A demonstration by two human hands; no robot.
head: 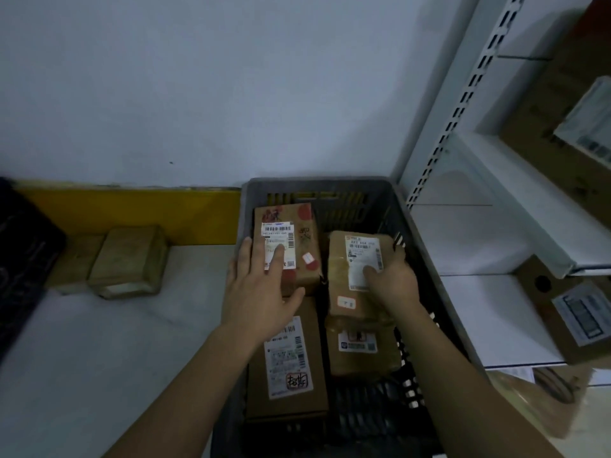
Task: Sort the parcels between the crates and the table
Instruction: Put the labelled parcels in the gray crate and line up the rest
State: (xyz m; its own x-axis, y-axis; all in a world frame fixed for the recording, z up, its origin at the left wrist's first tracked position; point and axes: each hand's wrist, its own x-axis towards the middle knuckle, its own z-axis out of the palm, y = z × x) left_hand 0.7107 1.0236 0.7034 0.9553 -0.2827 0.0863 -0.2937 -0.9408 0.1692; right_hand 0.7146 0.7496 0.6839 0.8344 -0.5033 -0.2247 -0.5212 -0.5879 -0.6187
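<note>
1. Head view: four brown taped parcels with white barcode labels lie in the grey crate [426, 259].
2. Left hand [261, 285] rests flat, fingers straight, on the far-left parcel [307, 239].
3. Right hand [391, 279] grips the far-right parcel [350, 259].

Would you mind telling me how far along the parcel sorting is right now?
Two brown cardboard parcels already sit on the white table. In hand: the left hand rests on a red-stamped parcel; the right hand grips a taped parcel. Four parcels remain in the grey plastic crate.
</note>
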